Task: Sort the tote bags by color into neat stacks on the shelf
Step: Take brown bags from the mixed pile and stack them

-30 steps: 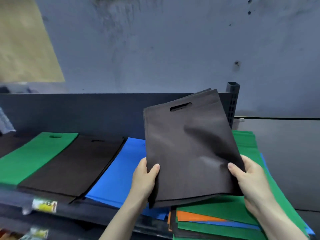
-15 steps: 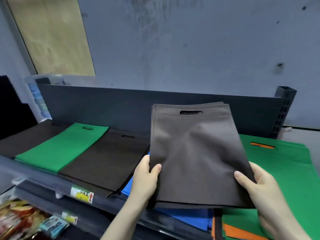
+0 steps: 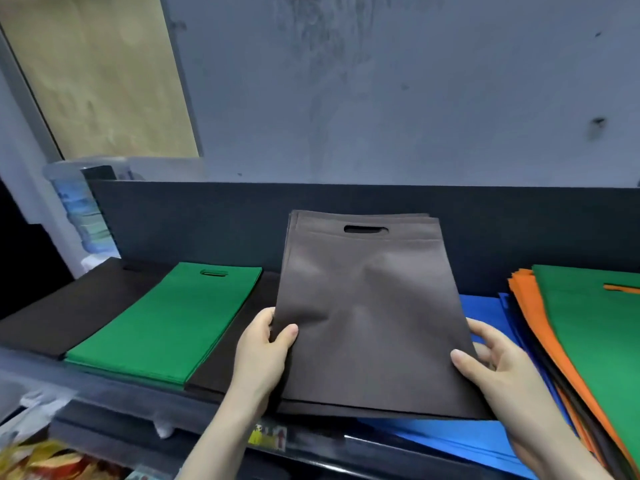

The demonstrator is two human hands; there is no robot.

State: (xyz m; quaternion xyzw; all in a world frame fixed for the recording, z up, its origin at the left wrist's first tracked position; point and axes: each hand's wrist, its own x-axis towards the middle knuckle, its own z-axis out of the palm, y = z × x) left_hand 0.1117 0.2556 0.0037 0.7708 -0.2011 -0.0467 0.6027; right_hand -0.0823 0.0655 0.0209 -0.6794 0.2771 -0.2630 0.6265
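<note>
Several brown tote bags (image 3: 370, 323) hang above the shelf (image 3: 346, 445) as a thin bundle, the left hand (image 3: 263, 355) pinching its 8 o'clock corner and the right hand (image 3: 498, 368) gripping the 4 o'clock edge. The brown stack (image 3: 216, 372) lies at 8 o'clock, beside the green stack (image 3: 166, 327). Loosely aligned layers may fan or slide, landing partly on the blue bags (image 3: 485, 313) at 4 o'clock
</note>
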